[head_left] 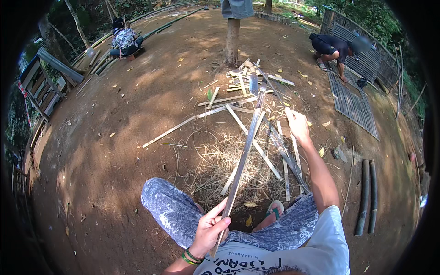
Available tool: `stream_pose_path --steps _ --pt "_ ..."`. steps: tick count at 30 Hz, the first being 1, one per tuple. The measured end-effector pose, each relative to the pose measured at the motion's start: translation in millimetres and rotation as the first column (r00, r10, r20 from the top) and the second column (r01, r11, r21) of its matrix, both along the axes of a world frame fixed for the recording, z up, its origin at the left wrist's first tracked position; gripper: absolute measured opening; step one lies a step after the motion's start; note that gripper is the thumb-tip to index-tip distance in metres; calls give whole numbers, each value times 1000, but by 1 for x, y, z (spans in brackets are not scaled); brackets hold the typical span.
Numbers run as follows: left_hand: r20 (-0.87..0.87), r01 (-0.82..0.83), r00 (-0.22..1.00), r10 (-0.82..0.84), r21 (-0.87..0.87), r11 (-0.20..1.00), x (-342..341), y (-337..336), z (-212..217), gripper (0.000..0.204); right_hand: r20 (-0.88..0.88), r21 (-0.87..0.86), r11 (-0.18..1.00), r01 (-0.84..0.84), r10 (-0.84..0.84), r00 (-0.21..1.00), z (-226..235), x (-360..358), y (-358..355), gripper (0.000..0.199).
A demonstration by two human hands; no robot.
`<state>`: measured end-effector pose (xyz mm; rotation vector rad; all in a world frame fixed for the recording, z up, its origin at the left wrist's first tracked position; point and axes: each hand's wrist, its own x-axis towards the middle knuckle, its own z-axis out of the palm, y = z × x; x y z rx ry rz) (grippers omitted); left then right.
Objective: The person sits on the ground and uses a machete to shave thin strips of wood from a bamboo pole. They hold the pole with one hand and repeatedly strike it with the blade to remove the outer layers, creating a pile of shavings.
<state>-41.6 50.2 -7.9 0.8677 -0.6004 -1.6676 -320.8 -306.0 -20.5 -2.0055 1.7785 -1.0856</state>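
Observation:
My left hand (211,231) is closed round the lower end of a long dark bamboo strip (245,151), which slants up and away over the pile. My right hand (298,124) is closed and held out to the right. A thin dark strip (271,83) runs from its fingertips toward the far end of the pile; its gripped end is mostly hidden. Beyond both hands, a broad blade (253,85) with a curved light handle lies on cut bamboo pieces. Pale bamboo slats (242,120) and curly shavings (213,158) cover the ground before my crossed legs.
A tree trunk (232,43) stands behind the pile. At far right a person (337,48) bends over a woven bamboo panel (352,98); another person (124,40) sits far left. Two dark bamboo poles (365,197) lie at right. A wooden structure (41,87) stands at left.

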Motion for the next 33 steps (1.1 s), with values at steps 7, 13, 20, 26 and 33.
stream_pose_path --steps 7,13,20,26,33 --pt "-292 -4 956 -22 -89 996 2 -41 -1 53 507 -54 933 -355 332 795 -5 30 51 45" --pt "-281 15 959 -24 -35 999 -7 -68 10 45 97 43 834 -550 545 833 12 61 143 54" --pt "-183 1 983 -4 -17 1000 -17 -71 1 34 -228 -125 717 -686 652 723 6 76 174 59" --pt "-159 42 986 -43 -10 999 -23 -64 13 48 -304 -117 713 -691 637 709 6 68 141 68" --pt "-145 94 985 -98 -36 995 -20 -46 16 79 -241 -117 798 -591 554 797 -6 51 100 72"
